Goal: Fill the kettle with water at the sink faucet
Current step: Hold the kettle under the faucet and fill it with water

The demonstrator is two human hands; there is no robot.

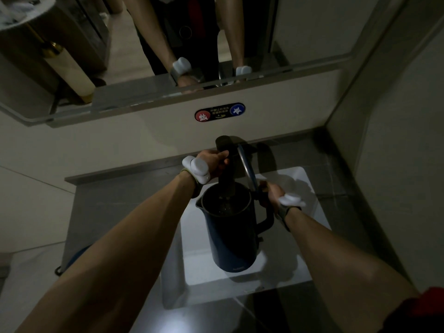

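Note:
A dark blue kettle (230, 239) hangs over the white sink basin (312, 219), its lid (247, 168) flipped up and open. My right hand (271, 192) grips the kettle's handle at the right. The dark faucet (225, 164) reaches down into the kettle's mouth, where water glints inside. My left hand (213, 163) is closed around the faucet's lever at the top. Both wrists carry white sensor pods.
A grey counter (125, 207) surrounds the sink, with a blue object (77, 257) at its left edge. A red-and-blue hot/cold label (219, 112) sits on the wall under the mirror (168, 44). A side wall stands close on the right.

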